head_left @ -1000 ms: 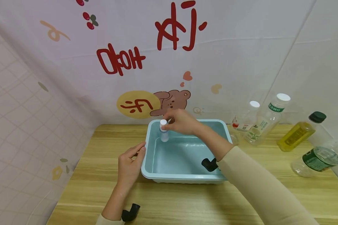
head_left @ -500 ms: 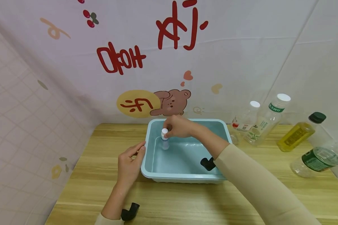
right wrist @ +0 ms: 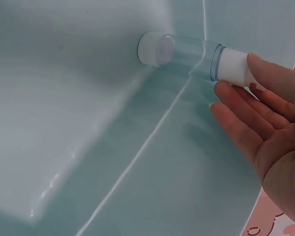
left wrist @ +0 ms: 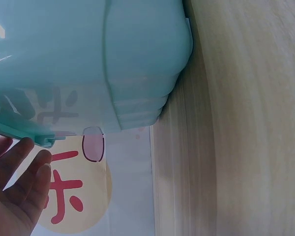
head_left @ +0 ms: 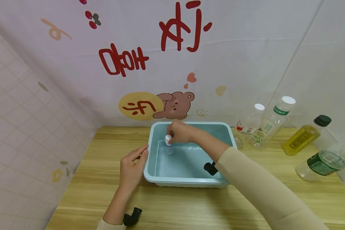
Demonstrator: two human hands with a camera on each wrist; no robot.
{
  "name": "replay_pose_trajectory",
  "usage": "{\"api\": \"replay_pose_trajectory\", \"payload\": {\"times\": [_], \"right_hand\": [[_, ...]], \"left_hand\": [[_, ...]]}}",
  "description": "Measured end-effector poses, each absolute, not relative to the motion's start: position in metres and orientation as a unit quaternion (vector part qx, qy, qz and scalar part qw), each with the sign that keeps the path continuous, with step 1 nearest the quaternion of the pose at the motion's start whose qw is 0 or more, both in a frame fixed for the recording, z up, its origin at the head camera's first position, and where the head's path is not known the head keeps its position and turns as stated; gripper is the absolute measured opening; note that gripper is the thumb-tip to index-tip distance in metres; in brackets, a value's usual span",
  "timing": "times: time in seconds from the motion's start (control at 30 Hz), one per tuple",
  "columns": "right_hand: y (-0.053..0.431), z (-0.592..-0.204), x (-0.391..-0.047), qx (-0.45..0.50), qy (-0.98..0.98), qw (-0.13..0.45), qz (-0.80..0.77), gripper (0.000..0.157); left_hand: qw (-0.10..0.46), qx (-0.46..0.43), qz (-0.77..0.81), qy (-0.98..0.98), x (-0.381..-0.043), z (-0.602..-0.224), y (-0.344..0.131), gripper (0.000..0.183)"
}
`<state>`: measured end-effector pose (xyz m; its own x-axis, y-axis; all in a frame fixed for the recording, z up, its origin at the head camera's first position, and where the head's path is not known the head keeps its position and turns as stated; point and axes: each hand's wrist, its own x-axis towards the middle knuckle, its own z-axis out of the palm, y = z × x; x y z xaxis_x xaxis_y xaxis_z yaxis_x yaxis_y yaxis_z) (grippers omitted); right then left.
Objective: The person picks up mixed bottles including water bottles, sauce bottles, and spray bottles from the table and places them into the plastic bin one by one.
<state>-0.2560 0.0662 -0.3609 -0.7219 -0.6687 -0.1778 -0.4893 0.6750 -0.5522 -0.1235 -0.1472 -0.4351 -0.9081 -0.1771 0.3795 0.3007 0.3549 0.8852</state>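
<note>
My right hand point(head_left: 180, 131) reaches into the light blue basin point(head_left: 187, 180) near its left back corner. Thumb and fingertips pinch the white cap end of a small clear bottle point(right wrist: 187, 58), whose other end is white too. In the head view this bottle point(head_left: 169, 149) stands nearly upright, its lower part down inside the basin. At the basin's left side, my left hand point(head_left: 133, 167) touches the outer rim with its fingertips. In the left wrist view the fingers of the left hand point(left wrist: 19, 182) lie fairly straight against the rim's underside.
To the right of the basin stand two clear bottles with white caps, one point(head_left: 268, 126) taller than the other point(head_left: 251, 121). Beyond them are a bottle of yellow oil point(head_left: 300, 139) and a green-labelled clear bottle point(head_left: 322, 164). A printed cloth point(head_left: 233, 64) hangs behind the wooden table point(head_left: 189, 210).
My right hand has lowered the small bottle farther into the basin, slightly toward me. The left hand has stayed at the rim.
</note>
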Motion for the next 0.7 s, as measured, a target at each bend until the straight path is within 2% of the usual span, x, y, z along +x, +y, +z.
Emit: {"api": "replay_pose_trajectory", "payload": {"times": [0.7], "right_hand": [[0.0688, -0.3612, -0.2555, -0.303, 0.903, 0.195, -0.235, 0.016]], "left_hand": [[0.224, -0.046, -0.555, -0.8, -0.1232, -0.4336, -0.1468, 0.022]]}}
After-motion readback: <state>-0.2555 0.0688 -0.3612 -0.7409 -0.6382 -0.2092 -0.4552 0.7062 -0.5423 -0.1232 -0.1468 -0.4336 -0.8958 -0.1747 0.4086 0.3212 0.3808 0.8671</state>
